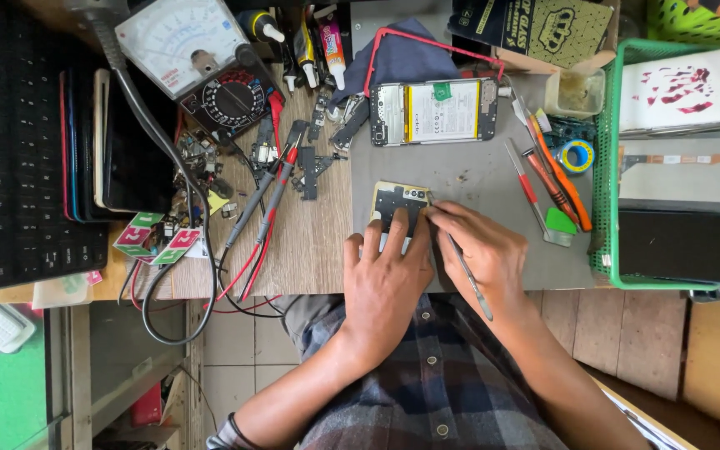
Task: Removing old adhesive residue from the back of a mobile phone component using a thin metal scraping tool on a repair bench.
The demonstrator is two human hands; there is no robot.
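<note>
On the grey rubber work mat (477,179): two opened phones.
Left hand (383,279) presses flat on one small gold-framed phone (399,204); right hand (481,250) pinches one thin metal tool (468,279).

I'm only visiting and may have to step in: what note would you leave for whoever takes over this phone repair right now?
Left hand: pressing the small gold-edged phone part with its dark inner board flat on the grey work mat.
Right hand: holding a thin metal tool, tip at the part's right edge.
Opened phone with white battery lies further back.
Done: phone opened.
Left: work on the small part; nothing is reassembled.
</note>
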